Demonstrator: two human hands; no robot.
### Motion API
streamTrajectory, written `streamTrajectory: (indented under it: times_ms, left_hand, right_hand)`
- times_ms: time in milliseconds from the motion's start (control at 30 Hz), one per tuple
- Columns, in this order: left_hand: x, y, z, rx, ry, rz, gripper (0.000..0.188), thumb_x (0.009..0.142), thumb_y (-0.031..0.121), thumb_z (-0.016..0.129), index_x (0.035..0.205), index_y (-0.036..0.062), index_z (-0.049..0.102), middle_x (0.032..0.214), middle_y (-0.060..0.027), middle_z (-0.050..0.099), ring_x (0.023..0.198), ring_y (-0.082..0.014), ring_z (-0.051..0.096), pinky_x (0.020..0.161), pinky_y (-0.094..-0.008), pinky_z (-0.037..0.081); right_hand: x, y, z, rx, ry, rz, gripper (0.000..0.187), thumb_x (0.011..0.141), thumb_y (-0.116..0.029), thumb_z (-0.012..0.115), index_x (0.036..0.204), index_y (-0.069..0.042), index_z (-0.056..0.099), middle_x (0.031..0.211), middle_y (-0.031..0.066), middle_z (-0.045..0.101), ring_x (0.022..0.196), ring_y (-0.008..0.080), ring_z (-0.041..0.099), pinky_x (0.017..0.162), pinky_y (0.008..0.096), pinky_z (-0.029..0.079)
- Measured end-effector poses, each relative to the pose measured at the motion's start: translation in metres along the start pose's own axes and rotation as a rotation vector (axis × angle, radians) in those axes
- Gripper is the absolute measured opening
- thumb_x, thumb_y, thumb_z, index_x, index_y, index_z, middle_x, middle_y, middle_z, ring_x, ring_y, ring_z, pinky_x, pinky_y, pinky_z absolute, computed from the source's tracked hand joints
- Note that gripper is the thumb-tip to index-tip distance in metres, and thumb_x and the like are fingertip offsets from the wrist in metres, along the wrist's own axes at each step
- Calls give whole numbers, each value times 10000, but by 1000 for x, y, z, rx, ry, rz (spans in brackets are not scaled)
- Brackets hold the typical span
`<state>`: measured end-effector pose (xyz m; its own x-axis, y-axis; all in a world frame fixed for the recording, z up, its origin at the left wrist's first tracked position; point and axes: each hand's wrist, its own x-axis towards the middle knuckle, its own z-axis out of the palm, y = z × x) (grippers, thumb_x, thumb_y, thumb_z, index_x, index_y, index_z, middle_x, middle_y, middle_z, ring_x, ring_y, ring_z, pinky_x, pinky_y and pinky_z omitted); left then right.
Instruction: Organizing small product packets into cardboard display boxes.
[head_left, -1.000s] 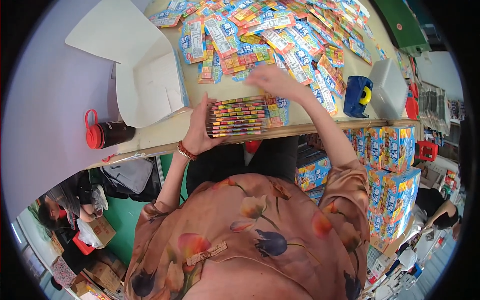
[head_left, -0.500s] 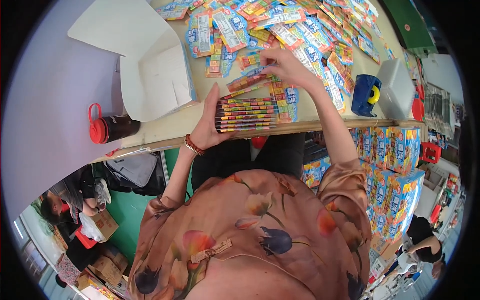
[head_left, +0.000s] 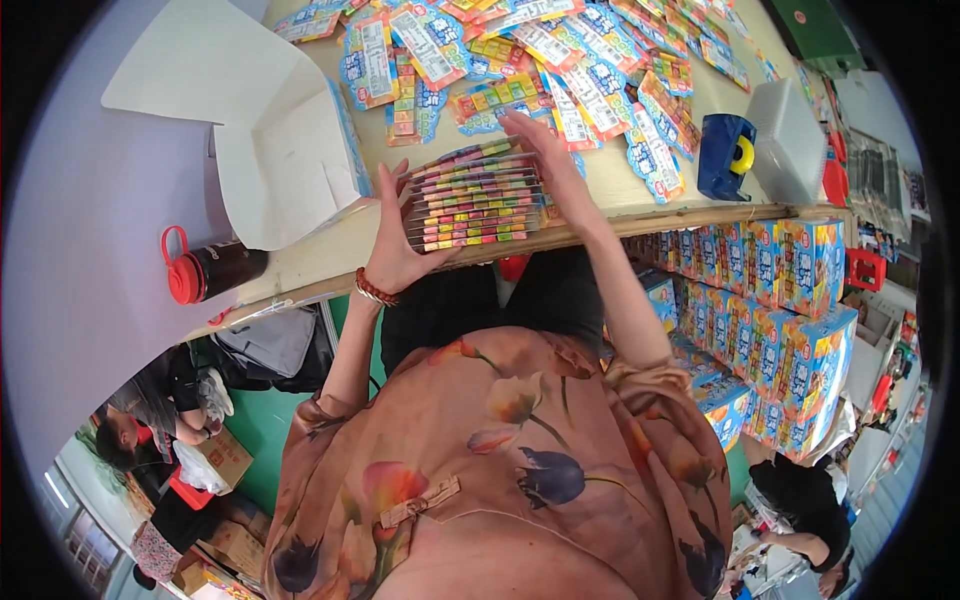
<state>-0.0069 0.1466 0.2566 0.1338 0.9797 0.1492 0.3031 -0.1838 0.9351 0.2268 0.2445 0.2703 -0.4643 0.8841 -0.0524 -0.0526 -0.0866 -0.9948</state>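
Row of packs sits edge-on at the worktop's near edge, left hand holding its left end with fingers spread around it, right hand against the far-right corner, can't tell if those fingers grip; likely bracing both ends so thin packs don't fan out. Loose packs spread toward the far edge, open box at left, presumably both kept within reach.

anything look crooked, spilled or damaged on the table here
Slightly crooked: in the stack of blister packs between the left hand and right hand, the far packs slant against the straighter near ones. Beyond, loose blister packs overlap at mixed angles. No damage I can make out.
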Motion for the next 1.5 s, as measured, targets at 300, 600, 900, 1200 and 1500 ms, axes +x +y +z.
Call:
streamTrajectory:
  times_ms: [300, 600, 900, 1200, 1500]
  left_hand:
    - [-4, 24, 7, -133, 72, -97, 1292, 651, 70, 846, 1491, 69, -135, 1549, -162, 99, 1374, -279, 300, 1104, -392, 316]
    - [-11, 1, 3, -48, 36, -109, 1264, 618, 163, 885, 1489, 16, -19, 1432, -181, 285, 1315, -293, 370, 1077, -374, 338]
    - [-8, -6, 0, 16, 46, -55, 1283, 577, 252, 904, 1486, -20, 41, 1340, -174, 401, 1268, -307, 397, 1071, -400, 315]
    - [-6, -3, -1, 44, 47, -44, 1311, 571, 244, 909, 1496, 19, 6, 1450, -204, 300, 1316, -324, 365, 1086, -410, 315]
    - [-8, -9, -5, 33, -31, 26, 1380, 570, 269, 914, 1498, 55, -85, 1538, -225, 151, 1383, -347, 288, 1109, -424, 287]
  right_hand:
    - [-18, 3, 30, 116, 22, -200, 765, 977, -600, 176, 1518, -64, 108, 1583, 97, 103, 1460, 236, 70, 1168, 382, 46]
    - [-18, 15, 31, 194, 68, -67, 742, 987, -582, 189, 1487, -35, 216, 1507, 158, 269, 1364, 273, 293, 1148, 366, 154]
    - [-26, 1, -1, 154, -58, 97, 566, 984, -442, 430, 1415, -77, 401, 1362, 111, 490, 1311, 217, 391, 1128, 351, 236]
    - [-23, 0, -8, 193, -99, 94, 491, 924, -156, 592, 1383, -61, 443, 1332, 95, 535, 1250, 199, 479, 1089, 341, 338]
    - [-32, 11, 17, -262, 154, -77, 331, 969, -97, 491, 1290, -17, 509, 1249, 91, 584, 1104, 167, 569, 968, 281, 429]
